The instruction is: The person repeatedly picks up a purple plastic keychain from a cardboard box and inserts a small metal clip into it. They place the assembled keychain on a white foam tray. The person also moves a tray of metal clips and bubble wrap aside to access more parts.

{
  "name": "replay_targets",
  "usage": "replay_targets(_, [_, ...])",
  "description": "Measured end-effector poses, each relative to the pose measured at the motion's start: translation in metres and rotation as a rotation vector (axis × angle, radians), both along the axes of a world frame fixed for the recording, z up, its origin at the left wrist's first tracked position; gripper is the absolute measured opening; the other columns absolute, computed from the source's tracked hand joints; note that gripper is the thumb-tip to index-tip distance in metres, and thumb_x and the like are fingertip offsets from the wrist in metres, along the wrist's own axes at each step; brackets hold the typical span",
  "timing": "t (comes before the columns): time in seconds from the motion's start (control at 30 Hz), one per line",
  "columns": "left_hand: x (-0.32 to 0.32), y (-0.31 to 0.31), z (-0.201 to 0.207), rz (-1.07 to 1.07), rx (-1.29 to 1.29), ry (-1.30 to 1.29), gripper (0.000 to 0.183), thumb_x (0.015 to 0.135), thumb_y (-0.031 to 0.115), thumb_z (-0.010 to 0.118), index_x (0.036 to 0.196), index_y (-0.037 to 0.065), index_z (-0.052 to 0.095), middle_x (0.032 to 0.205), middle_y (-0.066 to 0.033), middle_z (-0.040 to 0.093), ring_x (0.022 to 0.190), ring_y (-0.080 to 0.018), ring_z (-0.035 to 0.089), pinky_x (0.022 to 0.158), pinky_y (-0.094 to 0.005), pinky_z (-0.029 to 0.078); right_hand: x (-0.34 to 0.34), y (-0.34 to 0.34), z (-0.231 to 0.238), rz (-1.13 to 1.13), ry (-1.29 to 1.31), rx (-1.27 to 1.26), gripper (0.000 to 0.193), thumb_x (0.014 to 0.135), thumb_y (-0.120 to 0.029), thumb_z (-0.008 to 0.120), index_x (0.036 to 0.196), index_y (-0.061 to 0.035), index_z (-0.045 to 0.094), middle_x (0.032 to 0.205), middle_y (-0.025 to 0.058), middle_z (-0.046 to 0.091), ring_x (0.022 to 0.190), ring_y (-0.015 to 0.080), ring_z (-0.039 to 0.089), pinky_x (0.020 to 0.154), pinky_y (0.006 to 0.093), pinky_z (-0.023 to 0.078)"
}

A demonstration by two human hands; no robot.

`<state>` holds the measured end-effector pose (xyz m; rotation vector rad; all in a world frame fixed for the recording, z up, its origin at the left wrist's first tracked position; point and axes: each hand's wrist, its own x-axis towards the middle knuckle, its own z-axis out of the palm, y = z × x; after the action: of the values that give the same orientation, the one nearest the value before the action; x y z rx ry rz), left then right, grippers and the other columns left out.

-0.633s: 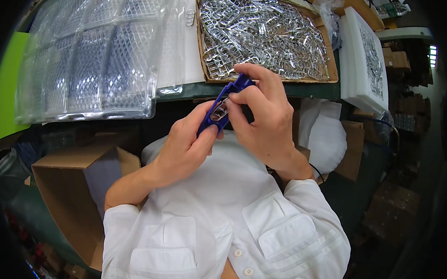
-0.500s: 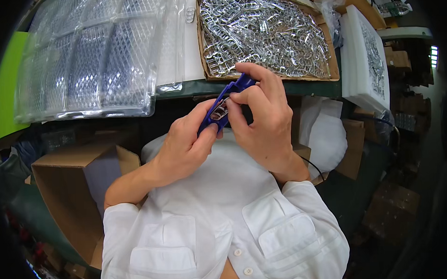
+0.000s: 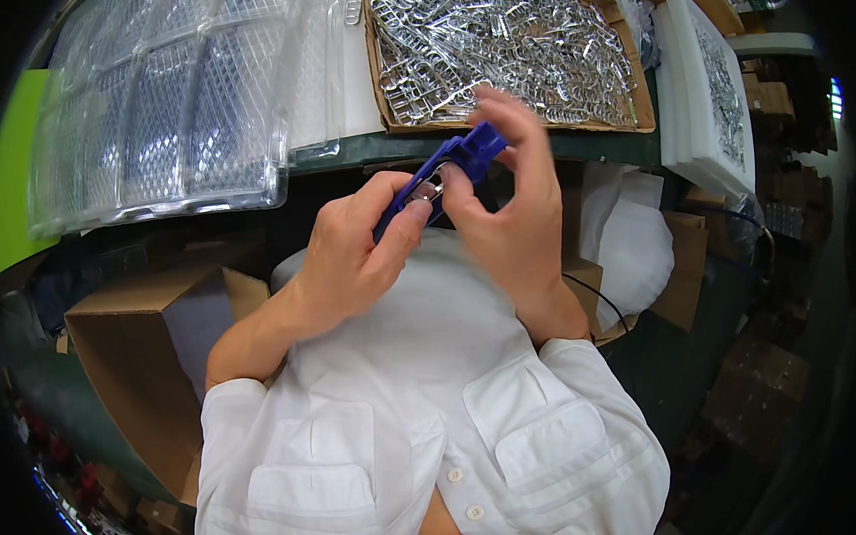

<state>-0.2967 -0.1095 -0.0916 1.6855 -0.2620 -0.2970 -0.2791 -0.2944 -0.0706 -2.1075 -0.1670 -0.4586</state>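
Note:
A long blue plastic holder (image 3: pixel 481 151) with an open middle is tilted in front of my chest, its far end up to the right. My left hand (image 3: pixel 345 256) is closed round its lower end, the thumb pressing beside a small shiny metal clip (image 3: pixel 431 188) that sits in the opening. At the upper part, my right hand (image 3: pixel 516 227) has its thumb against the holder near the clip. The raised fingers of that hand curve round the far end and are partly blurred. The clip is half hidden by both thumbs.
Ahead lies a shallow cardboard tray (image 3: pixel 377 81) heaped with metal clips. Clear plastic blister trays (image 3: pixel 159 117) are stacked at its left; white foam sheets (image 3: pixel 691 98) stand at its right. An open cardboard box (image 3: pixel 121 373) is at lower left, a white bag (image 3: pixel 635 256) at right.
My right fingers have let go of their pinch at the clip and lifted toward the holder's far end. The holder has turned, showing more of its blue end. My left hand keeps its grip.

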Motion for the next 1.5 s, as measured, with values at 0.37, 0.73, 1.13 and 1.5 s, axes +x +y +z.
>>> replay_targets(0.37, [0.008, -0.009, -0.013, 0.082, 0.026, 0.078, 0.027, 0.106, 0.019, 0.061, 0.093, -0.003, 0.069, 0.065, -0.0071, 0.067, 0.055, -0.0138, 0.065, 0.052, -0.0302, 0.049, 0.002, -0.002, -0.026, 0.070, 0.289, 0.328, 0.030, 0.085, -0.005, 0.078, 0.110, 0.0008, 0.063, 0.096, 0.0112, 0.073, 0.084, 0.0194, 0.073, 0.076, 0.0324, 0.058])
replay_targets(0.73, [0.020, -0.009, -0.037, 0.085, 0.072, 0.170, 0.031, 0.106, 0.024, 0.060, 0.090, -0.001, 0.069, 0.065, -0.0067, 0.068, 0.055, -0.0108, 0.064, 0.052, -0.0287, 0.049, 0.017, 0.003, -0.047, 0.005, 0.353, 0.153, 0.032, 0.085, -0.010, 0.075, 0.109, 0.0039, 0.060, 0.085, 0.0144, 0.070, 0.076, 0.0220, 0.070, 0.072, 0.0366, 0.057])
replay_targets(1.13, [-0.017, 0.036, 0.025, -0.318, -0.421, 0.553, 0.048, 0.108, 0.032, 0.060, 0.141, -0.003, 0.059, 0.111, -0.0112, 0.070, 0.085, -0.0165, 0.070, 0.079, -0.0297, 0.057, -0.017, -0.028, 0.007, 0.406, 0.420, 0.815, 0.029, 0.095, 0.005, 0.071, 0.123, 0.0021, 0.066, 0.124, 0.0126, 0.070, 0.114, 0.0167, 0.067, 0.100, 0.0323, 0.054])
replay_targets(1.5, [-0.028, 0.037, 0.053, 0.036, 0.236, -0.697, 0.061, 0.077, 0.004, 0.091, 0.132, -0.001, 0.064, 0.114, -0.0186, 0.071, 0.092, -0.0309, 0.075, 0.075, -0.0351, 0.063, -0.040, -0.037, 0.030, 0.537, 0.357, 0.790, 0.067, 0.087, 0.004, 0.072, 0.149, 0.0064, 0.049, 0.140, 0.0241, 0.064, 0.130, 0.0250, 0.065, 0.114, 0.0399, 0.047])
